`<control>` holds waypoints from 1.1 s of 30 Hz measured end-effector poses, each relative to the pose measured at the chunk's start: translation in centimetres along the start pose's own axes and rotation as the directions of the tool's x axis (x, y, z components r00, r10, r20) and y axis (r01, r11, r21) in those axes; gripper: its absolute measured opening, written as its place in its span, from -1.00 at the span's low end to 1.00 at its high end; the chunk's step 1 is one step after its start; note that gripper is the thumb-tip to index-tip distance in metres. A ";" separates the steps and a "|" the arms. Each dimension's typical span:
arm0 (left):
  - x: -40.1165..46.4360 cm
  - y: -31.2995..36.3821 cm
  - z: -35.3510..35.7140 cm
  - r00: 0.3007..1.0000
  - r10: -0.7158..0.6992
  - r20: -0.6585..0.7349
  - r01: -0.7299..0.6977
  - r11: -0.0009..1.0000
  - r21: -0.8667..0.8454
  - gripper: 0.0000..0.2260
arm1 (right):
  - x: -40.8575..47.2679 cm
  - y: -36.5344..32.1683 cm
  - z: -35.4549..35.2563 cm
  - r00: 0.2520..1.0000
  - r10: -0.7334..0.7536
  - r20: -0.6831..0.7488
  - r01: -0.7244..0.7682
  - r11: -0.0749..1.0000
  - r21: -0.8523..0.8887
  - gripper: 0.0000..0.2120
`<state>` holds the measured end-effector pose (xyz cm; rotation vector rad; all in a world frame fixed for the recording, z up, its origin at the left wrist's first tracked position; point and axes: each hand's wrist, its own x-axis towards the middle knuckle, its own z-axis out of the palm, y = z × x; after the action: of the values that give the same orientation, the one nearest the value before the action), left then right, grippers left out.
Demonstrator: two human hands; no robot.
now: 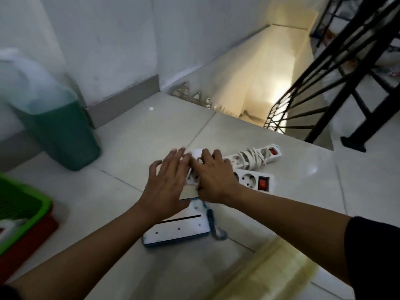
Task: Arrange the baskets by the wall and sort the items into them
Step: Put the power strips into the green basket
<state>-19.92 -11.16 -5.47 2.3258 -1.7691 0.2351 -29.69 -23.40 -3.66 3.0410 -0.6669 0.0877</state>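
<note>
White power strips lie on the tiled floor at mid-frame. My right hand [213,180] rests curled over the near strip [253,180], which has round sockets and a red switch. My left hand [166,182] hovers beside it with fingers spread, over the strip's left end. A second strip [257,156] with its cord wound around it lies just behind. A white-and-blue flat device [179,226] with a grey cord lies under my wrists. A light green basket [19,206] nested on a red one [28,241] sits at the far left.
A dark green bin [62,135] holding a clear plastic bag stands against the white wall on the left. An open stairwell [255,94] drops away behind the strips, with a black metal railing [337,68] on its right. A yellowish mat [270,271] lies at bottom right.
</note>
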 end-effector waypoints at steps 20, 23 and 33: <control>-24.6 -20.5 -11.4 0.626 -0.769 -0.131 0.773 0.591 0.230 -0.23 | 7.3 -27.7 -1.7 0.762 -0.552 -0.338 0.622 0.770 0.145 -0.45; -28.5 -22.5 -11.7 0.475 -0.866 -0.158 0.878 0.453 0.157 -0.26 | 8.5 -29.2 -0.7 0.790 -0.561 -0.247 0.606 0.777 0.172 -0.52; -32.4 -27.1 -8.6 0.342 -0.935 -0.097 0.940 0.340 0.043 -0.33 | 8.6 -32.2 3.9 0.791 -0.596 0.139 0.559 0.796 0.233 -0.62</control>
<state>-2.46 28.27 -7.18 2.9117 -0.0954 0.1586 -8.19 2.09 -7.47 3.2968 0.3298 -0.1964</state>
